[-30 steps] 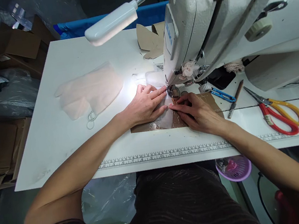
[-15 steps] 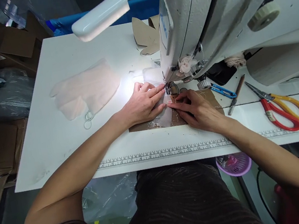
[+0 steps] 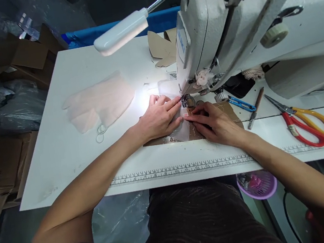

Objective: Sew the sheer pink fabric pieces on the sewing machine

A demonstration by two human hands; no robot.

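My left hand (image 3: 159, 117) lies flat on a sheer pale fabric piece (image 3: 182, 132), fingers pointing at the presser foot (image 3: 187, 100) of the white sewing machine (image 3: 243, 32). My right hand (image 3: 212, 123) presses the same fabric from the right, fingertips just below the foot. The fabric lies over a brown cardboard sheet (image 3: 230, 111) on the white table (image 3: 73, 159). Part of the fabric extends behind the needle, under the machine head.
A stack of pale fabric pieces (image 3: 99, 101) with a small ring lies at left. Red and yellow scissors (image 3: 305, 124), blue thread snips (image 3: 241, 104) and a pencil (image 3: 256, 108) lie right of the machine. A lamp (image 3: 121, 32) hangs above. Cardboard cutouts (image 3: 163, 48) lie behind. A purple basket (image 3: 258, 184) hangs below the table edge.
Both hands stay pressed on the fabric at the presser foot; only the view has shifted slightly.
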